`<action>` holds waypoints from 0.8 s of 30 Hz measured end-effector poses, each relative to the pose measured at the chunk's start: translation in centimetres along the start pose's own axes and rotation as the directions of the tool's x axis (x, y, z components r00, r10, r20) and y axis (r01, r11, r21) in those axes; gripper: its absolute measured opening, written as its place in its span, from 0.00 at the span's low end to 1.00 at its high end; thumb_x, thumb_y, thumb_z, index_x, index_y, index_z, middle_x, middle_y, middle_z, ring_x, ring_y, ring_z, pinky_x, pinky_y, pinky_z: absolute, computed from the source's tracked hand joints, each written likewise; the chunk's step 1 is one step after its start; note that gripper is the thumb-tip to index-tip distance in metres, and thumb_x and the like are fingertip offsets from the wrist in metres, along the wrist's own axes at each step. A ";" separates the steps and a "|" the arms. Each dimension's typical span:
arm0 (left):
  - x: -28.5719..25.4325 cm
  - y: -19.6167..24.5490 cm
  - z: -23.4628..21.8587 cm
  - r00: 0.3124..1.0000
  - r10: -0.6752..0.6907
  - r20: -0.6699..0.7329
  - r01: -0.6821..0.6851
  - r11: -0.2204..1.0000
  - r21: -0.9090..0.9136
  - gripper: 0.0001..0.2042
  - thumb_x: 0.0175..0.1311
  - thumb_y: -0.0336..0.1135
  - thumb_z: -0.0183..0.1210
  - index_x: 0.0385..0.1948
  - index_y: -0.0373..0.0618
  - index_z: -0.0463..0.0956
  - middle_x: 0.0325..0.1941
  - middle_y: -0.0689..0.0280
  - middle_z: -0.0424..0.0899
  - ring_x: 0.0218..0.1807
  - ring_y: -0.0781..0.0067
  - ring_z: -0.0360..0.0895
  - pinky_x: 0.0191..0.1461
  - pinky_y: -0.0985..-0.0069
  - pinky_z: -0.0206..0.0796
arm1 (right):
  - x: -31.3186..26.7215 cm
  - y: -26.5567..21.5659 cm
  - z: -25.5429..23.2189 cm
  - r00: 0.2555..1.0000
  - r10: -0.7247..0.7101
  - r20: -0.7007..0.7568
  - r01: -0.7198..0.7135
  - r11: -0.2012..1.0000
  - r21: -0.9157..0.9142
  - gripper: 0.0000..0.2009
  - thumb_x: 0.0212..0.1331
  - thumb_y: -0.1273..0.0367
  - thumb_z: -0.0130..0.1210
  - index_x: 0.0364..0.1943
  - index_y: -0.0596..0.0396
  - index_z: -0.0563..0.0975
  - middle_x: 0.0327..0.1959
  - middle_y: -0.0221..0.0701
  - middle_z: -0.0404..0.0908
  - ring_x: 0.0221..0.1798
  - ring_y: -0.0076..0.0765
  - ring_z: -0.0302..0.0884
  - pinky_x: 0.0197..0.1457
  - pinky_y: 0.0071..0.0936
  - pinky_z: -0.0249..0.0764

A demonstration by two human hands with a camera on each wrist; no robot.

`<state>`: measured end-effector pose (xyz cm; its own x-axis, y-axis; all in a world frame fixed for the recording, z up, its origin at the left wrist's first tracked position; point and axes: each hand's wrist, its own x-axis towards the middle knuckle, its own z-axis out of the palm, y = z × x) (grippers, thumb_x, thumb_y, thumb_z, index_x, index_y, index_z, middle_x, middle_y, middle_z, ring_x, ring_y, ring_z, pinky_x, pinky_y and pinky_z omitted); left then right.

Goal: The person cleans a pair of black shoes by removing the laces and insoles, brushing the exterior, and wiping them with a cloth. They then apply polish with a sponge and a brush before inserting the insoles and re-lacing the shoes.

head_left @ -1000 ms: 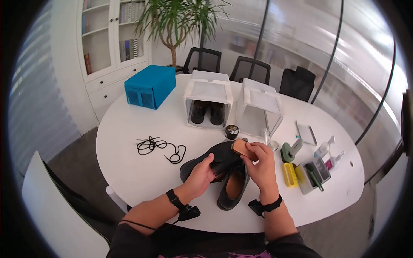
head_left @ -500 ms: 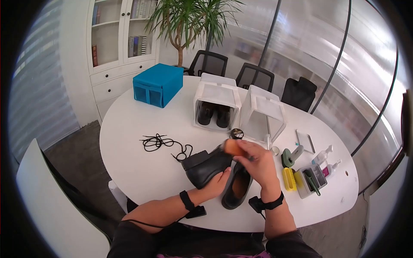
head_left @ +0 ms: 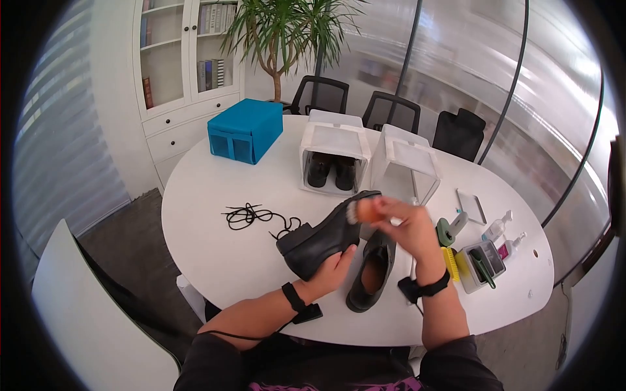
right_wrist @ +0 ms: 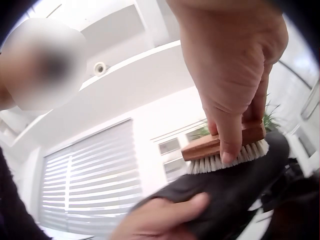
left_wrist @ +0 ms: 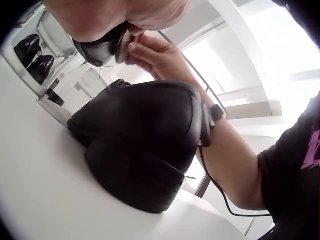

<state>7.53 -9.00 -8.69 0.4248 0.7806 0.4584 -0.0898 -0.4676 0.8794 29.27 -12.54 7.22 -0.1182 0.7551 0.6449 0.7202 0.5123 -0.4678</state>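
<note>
My left hand (head_left: 331, 272) grips a black leather shoe (head_left: 316, 249) from below, its heel toward the left and its toe raised to the upper right. In my right hand (head_left: 414, 225) is a wooden shoe brush (head_left: 368, 210), pinched between thumb and fingers. The right wrist view shows the white bristles (right_wrist: 215, 164) right at the toe end of the shoe. A second black shoe (head_left: 362, 296) stands on the table just right of the held one. In the left wrist view the heel (left_wrist: 135, 175) fills the middle, and the left hand partly covers the toe end.
Black laces (head_left: 244, 216) lie on the white table (head_left: 215, 280). Behind stand a blue box (head_left: 244, 133) and two white shoe boxes, the left one (head_left: 334, 140) with black shoes inside. At the right are a yellow brush (head_left: 450, 264), a grey caddy (head_left: 471, 277) and pump bottles (head_left: 499, 227).
The left hand has turned the shoe so its side and heel show, with the toe raised. The brush has moved over the toe end, blurred with motion. The head view has shifted slightly.
</note>
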 end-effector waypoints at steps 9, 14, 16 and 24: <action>-0.6 -1.7 0.2 0.896 0.442 0.042 -0.412 0.793 0.450 0.10 0.89 0.31 0.57 0.62 0.40 0.80 0.60 0.57 0.86 0.66 0.59 0.84 0.62 0.62 0.75 | -1.0 -7.8 4.2 0.833 -0.510 0.214 0.520 0.854 0.013 0.19 0.47 0.75 0.72 0.48 0.55 0.91 0.57 0.32 0.94 0.62 0.49 0.92 0.58 0.36 0.91; 0.0 -3.9 2.0 0.861 0.502 0.079 -0.406 0.588 0.700 0.08 0.88 0.31 0.58 0.56 0.38 0.83 0.54 0.54 0.88 0.58 0.56 0.87 0.59 0.60 0.76 | -1.1 -9.5 5.6 0.778 -0.581 0.241 0.575 0.812 0.103 0.18 0.47 0.74 0.73 0.47 0.53 0.91 0.58 0.31 0.93 0.63 0.49 0.90 0.63 0.38 0.89; 0.6 -3.2 1.2 0.847 0.527 0.065 -0.387 0.528 0.756 0.08 0.87 0.31 0.58 0.54 0.37 0.83 0.52 0.54 0.89 0.57 0.55 0.88 0.58 0.60 0.77 | -0.5 -7.4 3.6 0.881 -0.450 0.148 0.456 0.890 -0.015 0.19 0.47 0.74 0.75 0.48 0.52 0.91 0.58 0.32 0.93 0.63 0.49 0.90 0.65 0.41 0.88; 1.4 0.9 -0.2 0.874 0.485 0.015 -0.415 0.731 0.542 0.11 0.86 0.31 0.60 0.41 0.35 0.87 0.37 0.49 0.89 0.39 0.46 0.87 0.51 0.55 0.78 | -0.2 -1.2 0.6 0.992 -0.093 -0.084 0.074 0.976 -0.205 0.22 0.58 0.75 0.76 0.59 0.52 0.92 0.62 0.35 0.93 0.61 0.52 0.89 0.66 0.43 0.88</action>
<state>7.90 -8.26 -7.26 0.3416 0.4490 0.8256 0.2465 -0.8905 0.3824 28.03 -13.04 7.22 -0.1263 0.6671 0.7342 0.8341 0.4720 -0.2854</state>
